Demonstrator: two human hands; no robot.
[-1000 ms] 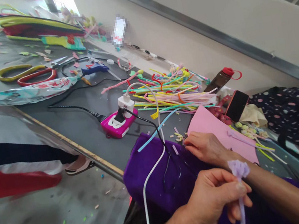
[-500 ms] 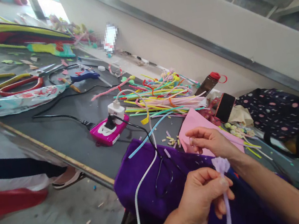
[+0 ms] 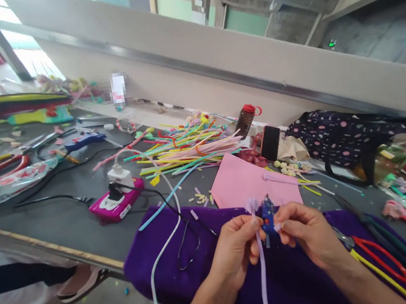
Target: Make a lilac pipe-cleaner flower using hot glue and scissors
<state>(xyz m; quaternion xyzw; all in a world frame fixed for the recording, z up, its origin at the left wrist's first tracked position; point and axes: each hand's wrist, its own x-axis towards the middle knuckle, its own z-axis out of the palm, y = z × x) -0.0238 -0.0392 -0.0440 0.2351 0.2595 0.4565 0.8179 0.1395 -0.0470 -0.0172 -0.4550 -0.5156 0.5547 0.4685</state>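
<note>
My left hand (image 3: 234, 248) pinches the stem of a lavender pipe-cleaner flower (image 3: 263, 277), its looped head up and its stem hanging down. Close by, my right hand (image 3: 310, 232) has its thumb and fingers pinched on a small lavender pipe-cleaner piece (image 3: 278, 226), mostly hidden by the fingertips. Between the hands lies a blue glue gun (image 3: 268, 214), nozzle pointing away. Under my hands is a purple cloth (image 3: 147, 265). Just beyond is a pink sheet (image 3: 231, 183) with another lavender pipe cleaner (image 3: 285, 178) on it.
Red-and-yellow-handled scissors (image 3: 384, 256) lie right of my right arm. A magenta power strip (image 3: 118, 202) with a white cable (image 3: 153, 285) sits left. Behind are pipe-cleaner bundles (image 3: 191, 151), a bottle (image 3: 246, 120), a phone (image 3: 270, 141) and a patterned bag (image 3: 344, 133).
The view has swung to the right. My right hand has drawn back from over the pink sheet to beside my left hand, and a small lavender piece now shows in it.
</note>
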